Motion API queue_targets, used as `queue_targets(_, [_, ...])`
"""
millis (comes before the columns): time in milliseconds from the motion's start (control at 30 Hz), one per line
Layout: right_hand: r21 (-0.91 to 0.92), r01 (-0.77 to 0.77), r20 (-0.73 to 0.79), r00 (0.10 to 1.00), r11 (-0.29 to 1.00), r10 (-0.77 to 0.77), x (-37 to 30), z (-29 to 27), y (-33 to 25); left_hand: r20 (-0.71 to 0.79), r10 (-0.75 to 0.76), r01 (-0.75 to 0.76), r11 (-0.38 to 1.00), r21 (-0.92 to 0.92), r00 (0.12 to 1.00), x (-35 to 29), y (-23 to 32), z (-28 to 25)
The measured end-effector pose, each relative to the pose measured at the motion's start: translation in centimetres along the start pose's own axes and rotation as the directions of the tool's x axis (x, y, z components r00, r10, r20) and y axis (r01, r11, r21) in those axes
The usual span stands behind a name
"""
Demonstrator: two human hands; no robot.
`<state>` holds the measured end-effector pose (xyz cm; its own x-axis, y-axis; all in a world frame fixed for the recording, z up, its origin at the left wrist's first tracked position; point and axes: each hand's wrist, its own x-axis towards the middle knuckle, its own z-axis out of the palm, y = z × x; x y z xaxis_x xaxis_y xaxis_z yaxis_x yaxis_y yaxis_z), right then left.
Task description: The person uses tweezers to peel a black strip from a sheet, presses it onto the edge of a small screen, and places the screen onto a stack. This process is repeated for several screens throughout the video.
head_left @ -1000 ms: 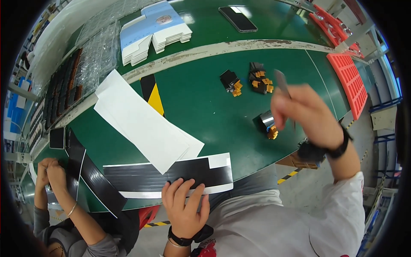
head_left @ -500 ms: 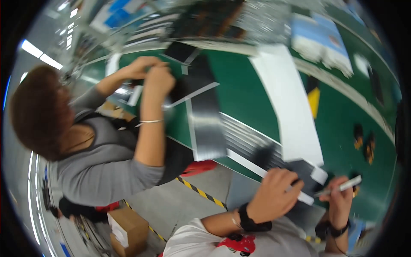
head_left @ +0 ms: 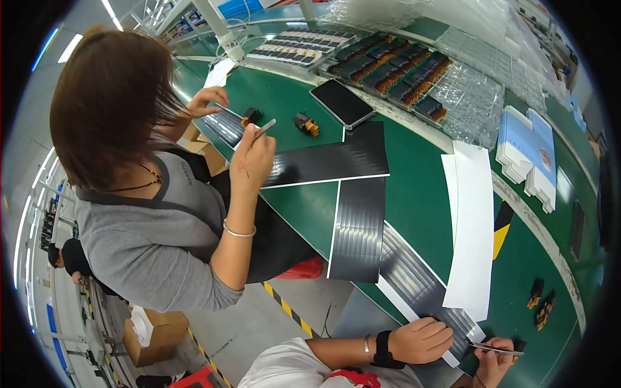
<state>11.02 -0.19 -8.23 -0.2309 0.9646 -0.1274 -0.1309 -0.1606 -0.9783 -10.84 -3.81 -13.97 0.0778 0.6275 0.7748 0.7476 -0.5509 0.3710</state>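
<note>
My left hand (head_left: 422, 341) lies on a long glossy black strip (head_left: 414, 262) with a white edge. Its fingers are bent and close together, and the thumb is hidden. My right hand (head_left: 494, 363) is closed around metal tweezers (head_left: 501, 350), whose tips reach a small white tab (head_left: 476, 334) at the strip's near end. Whether the tips grip the tab, I cannot tell. Another glossy black sheet (head_left: 359, 226) overlaps the strip's far end. Long white paper strips (head_left: 471, 233) lie just beyond my hands.
At the left a co-worker (head_left: 162, 220) holds tweezers (head_left: 264, 130) over another black strip (head_left: 317, 161). Small black-and-orange parts (head_left: 544, 313) lie at right, others (head_left: 306, 124) near the co-worker. A phone-like device (head_left: 343, 103), filled parts trays (head_left: 394, 68) and stacked blue-white cards (head_left: 527, 152) stand behind.
My view has shifted and sharpened. The tweezers in my right hand have come down from a raised tilt to the white tab. The co-worker's hands have separated, showing tweezers.
</note>
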Motion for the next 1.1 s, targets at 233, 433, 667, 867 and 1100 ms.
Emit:
queue_targets(233, [-0.052, -0.036, 0.012, 0.999, 0.998, 0.037, -0.6, -0.5, -0.1, 0.055, -0.097, 0.099, 0.995, -0.029, 0.994, 0.2, 0.6, -0.4])
queue_targets(433, [-0.039, -0.048, 0.04, 0.998, 0.998, 0.049, -0.9, -0.6, -0.2, 0.047, -0.112, 0.114, 0.992, -0.045, 0.993, 0.3, 0.8, -0.4])
queue_targets(667, [-0.028, -0.041, 0.05, 0.998, 0.999, 0.042, -0.7, -0.7, -0.1, 0.103, -0.157, 0.164, 0.984, -0.068, 0.982, 0.6, 0.7, -0.7])
queue_targets(867, [-0.033, -0.012, 0.006, 1.0, 0.999, 0.012, -1.3, -0.8, 1.0, 0.143, -0.139, 0.164, 0.969, -0.183, 0.98, 0.0, 1.3, -1.5])
queue_targets(1100, [-0.111, -0.023, -0.067, 0.998, 0.994, 0.016, -1.9, -1.0, 1.0, 0.221, -0.016, 0.099, 0.923, -0.372, 0.975, 0.7, 2.8, -1.9])
